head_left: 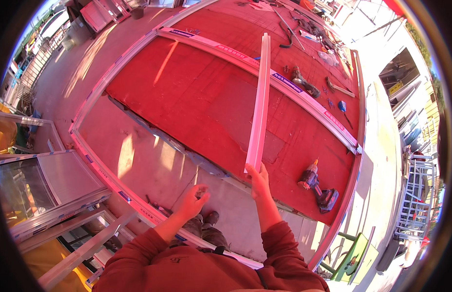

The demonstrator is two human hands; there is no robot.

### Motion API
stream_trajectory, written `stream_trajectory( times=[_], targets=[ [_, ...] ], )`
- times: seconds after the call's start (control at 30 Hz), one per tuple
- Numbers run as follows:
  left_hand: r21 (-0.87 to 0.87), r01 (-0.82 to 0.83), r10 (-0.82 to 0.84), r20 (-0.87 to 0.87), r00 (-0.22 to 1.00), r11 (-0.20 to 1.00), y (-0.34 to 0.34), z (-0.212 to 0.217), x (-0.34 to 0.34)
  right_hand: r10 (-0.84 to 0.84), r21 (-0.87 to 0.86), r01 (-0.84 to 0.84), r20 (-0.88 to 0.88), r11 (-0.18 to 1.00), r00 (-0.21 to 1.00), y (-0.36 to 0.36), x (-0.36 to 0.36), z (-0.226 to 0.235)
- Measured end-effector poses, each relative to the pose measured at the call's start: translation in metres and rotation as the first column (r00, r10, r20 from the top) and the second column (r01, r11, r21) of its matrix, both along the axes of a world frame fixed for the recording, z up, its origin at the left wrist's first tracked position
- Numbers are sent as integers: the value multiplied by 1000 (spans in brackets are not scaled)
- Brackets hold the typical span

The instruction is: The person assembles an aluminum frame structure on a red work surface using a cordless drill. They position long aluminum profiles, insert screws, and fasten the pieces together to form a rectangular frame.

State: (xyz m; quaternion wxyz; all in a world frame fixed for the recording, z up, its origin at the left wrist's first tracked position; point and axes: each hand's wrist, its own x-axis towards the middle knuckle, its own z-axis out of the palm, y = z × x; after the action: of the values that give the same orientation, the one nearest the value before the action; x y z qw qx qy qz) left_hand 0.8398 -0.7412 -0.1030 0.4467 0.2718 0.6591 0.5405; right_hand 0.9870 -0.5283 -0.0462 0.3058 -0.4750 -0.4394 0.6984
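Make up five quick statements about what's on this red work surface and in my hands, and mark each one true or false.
1. The right hand grips the near end of a long pale bar. True.
2. The left hand grips that bar too. False: the left hand is apart from it.
3. The bar passes over the frame's crossbar. True.
4. The cordless drill lies left of the bar. False: the drill lies to its right, on the red surface.
5. The hammer lies beyond the crossbar. True.
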Motion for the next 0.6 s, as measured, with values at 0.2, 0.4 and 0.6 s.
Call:
stream_trajectory(
  times=[0.2, 0.4, 0.6],
  targets=[
    [-30, -129, 132, 294, 947, 991, 93, 15, 1, -81, -86, 77, -39, 993, 996, -129, 23, -49],
    [12, 213, -157, 715, 681, 977, 113, 15, 18, 128, -192, -155, -143, 969, 981, -164, 46, -47],
    [-11, 155, -109, 660, 743, 988, 108, 2, 6, 154, -200, -173, -107, 964, 982, -173, 24, -45]
  ],
)
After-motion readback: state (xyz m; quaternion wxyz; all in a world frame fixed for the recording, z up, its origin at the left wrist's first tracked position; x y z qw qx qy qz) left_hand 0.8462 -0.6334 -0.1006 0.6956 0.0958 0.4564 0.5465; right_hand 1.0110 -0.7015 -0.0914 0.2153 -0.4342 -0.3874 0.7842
